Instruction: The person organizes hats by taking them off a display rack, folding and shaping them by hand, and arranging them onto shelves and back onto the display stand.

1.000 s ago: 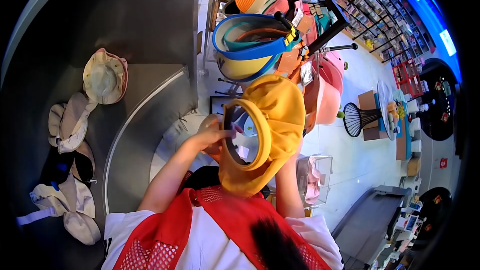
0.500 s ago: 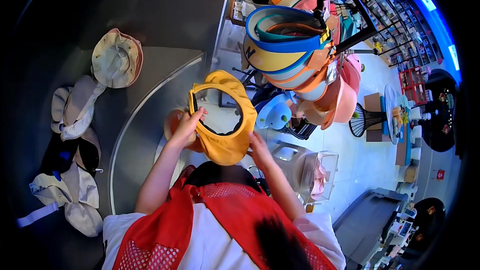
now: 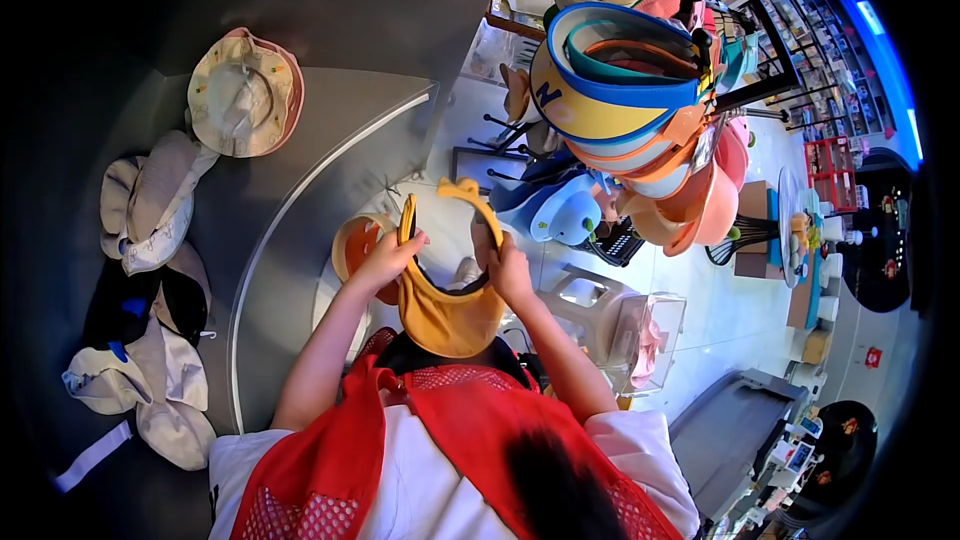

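Observation:
A yellow sun visor (image 3: 452,320) hangs between my two hands in front of my chest, its brim toward me. Its headband stands apart at the far side, leaving a gap between the two ends. My left hand (image 3: 388,258) is closed on the band's left arm. On the other side my right hand (image 3: 511,272) grips the right arm, whose end curls over toward the middle. The dark inner lining shows inside the band. Just left of my left hand is an orange-tan visor (image 3: 358,248), partly hidden behind it.
A rack of stacked visors (image 3: 625,120) stands ahead to the right, with blue hats (image 3: 560,210) low on it. Several hats, among them a cream bucket hat (image 3: 240,95), lie along the grey counter (image 3: 330,110) at left. A plastic stool (image 3: 590,305) and a clear box (image 3: 650,340) are at right.
The visor's closed ring has come apart at its far side. My right hand has moved up from the brim's edge to the band. The view has shifted slightly.

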